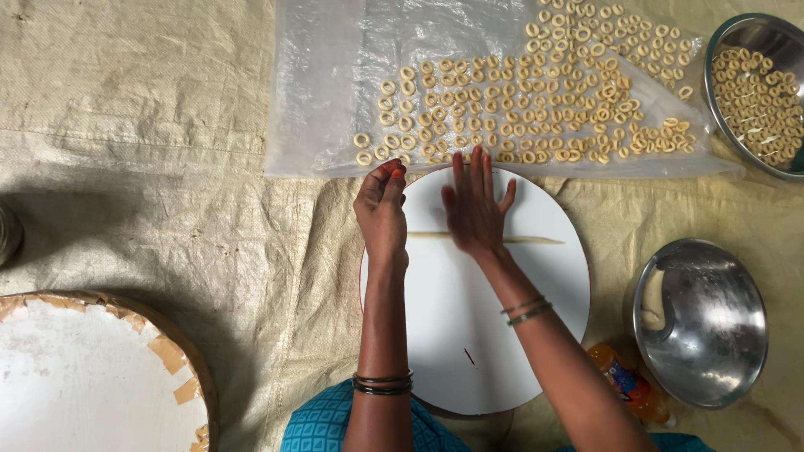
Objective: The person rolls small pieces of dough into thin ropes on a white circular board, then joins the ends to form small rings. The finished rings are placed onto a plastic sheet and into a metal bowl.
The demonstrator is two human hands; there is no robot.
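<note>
Head view: right hand (476, 208) lies flat and open, rolling a thin dough strand (536, 240) mid white round board (469, 335); left hand (381, 209) is loosely curled, apparently empty. Even, light pressure should keep the thickness uniform.

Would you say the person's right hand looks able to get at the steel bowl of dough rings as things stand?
Probably yes: the right hand lies flat on the white round board, and only low dough rings on the plastic sheet lie between it and the steel bowl.
</note>
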